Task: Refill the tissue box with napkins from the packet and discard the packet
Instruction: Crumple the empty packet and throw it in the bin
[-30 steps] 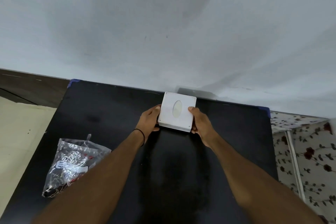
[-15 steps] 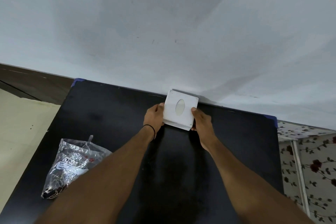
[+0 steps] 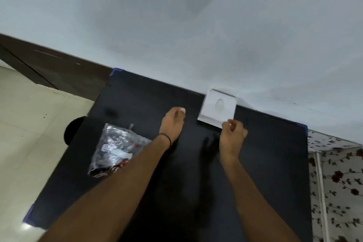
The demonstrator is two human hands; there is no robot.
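Black worktop [image 3: 265, 163] pushed up against the pale wall. White tissue box [image 3: 218, 111] sits at its far edge, oval slot facing up. Crinkled clear packet [image 3: 115, 148] lies on the left side, well apart from the box.

1. We look through a single head-worn wide-angle camera, facing forward and down over a black table [image 3: 255, 163].
2. We see both forearms entering from the lower edge, close to the lens.
3. A pale wall [image 3: 176, 15] fills the upper half.
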